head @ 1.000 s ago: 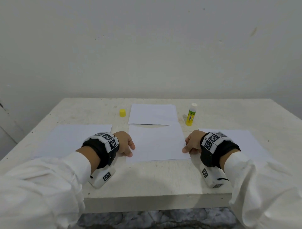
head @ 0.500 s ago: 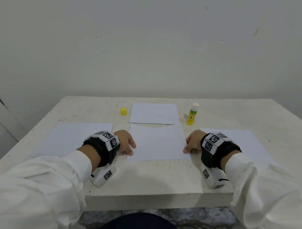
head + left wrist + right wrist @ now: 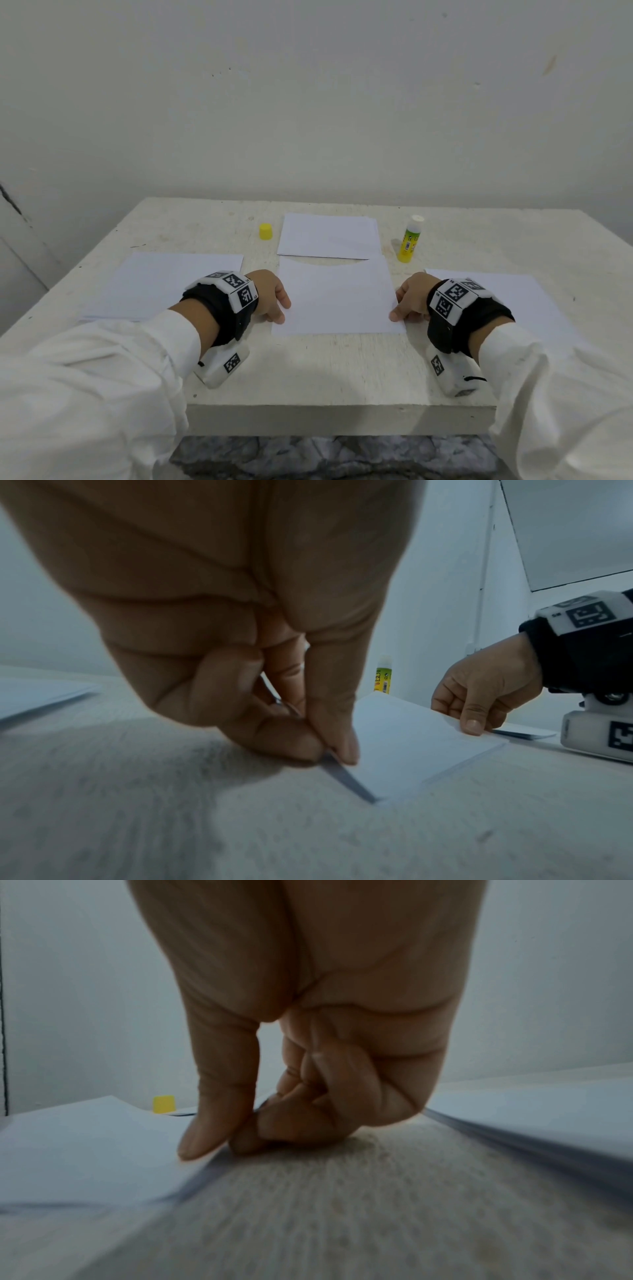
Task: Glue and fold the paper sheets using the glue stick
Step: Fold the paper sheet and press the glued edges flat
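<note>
A white paper sheet (image 3: 335,301) lies in the middle of the table, near the front. My left hand (image 3: 274,301) pinches its left edge between thumb and fingers, as the left wrist view shows at the sheet (image 3: 404,750). My right hand (image 3: 407,301) pinches the right edge of the sheet (image 3: 85,1150), thumb on top. An uncapped glue stick (image 3: 409,240) with a yellow-green label stands upright behind the sheet on the right. Its yellow cap (image 3: 265,231) sits apart at the back left.
A folded sheet (image 3: 327,236) lies behind the middle one. A stack of sheets (image 3: 164,284) lies at the left, another stack (image 3: 503,294) at the right under my right wrist. The table (image 3: 325,377) ends just in front of my wrists; a wall stands behind.
Both hands stay at the edges of the middle sheet. Nothing has visibly moved besides a slight shift of the head view.
</note>
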Action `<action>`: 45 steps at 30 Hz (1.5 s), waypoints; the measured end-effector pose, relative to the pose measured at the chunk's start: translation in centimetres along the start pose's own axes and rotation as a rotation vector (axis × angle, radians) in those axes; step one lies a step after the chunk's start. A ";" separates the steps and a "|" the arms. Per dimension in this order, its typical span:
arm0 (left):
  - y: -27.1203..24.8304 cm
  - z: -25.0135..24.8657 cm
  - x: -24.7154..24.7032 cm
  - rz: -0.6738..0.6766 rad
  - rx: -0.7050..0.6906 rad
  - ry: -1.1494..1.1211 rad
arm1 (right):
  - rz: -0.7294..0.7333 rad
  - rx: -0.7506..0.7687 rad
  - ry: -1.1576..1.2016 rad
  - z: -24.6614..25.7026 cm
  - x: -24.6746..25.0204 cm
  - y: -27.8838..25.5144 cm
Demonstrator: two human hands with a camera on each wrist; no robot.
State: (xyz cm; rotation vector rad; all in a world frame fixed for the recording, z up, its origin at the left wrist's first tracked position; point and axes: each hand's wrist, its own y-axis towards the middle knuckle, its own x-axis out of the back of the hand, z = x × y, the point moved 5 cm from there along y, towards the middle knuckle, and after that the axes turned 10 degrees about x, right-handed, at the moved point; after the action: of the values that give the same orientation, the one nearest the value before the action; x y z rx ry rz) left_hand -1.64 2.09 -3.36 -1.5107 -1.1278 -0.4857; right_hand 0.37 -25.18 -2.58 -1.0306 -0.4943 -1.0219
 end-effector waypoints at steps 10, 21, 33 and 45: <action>-0.2 0.0 -0.1 -0.009 0.000 0.004 | -0.018 0.009 -0.006 0.0 0.0 0.0; -0.9 -1.1 0.2 -0.047 -0.020 0.319 | -0.048 -0.028 -0.334 1.1 0.1 0.1; 3.8 -0.3 0.0 0.010 -0.021 0.722 | 0.199 0.332 -0.750 13.1 -8.2 7.3; 2.8 -0.9 0.2 0.046 0.024 0.717 | 0.236 0.222 -0.681 3.9 -0.6 2.6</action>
State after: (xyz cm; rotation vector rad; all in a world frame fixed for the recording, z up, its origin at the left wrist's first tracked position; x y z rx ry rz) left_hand 1.05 1.55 -4.37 -1.1823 -0.5312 -0.8884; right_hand 2.73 -21.15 -2.42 -1.1919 -0.9883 -0.3735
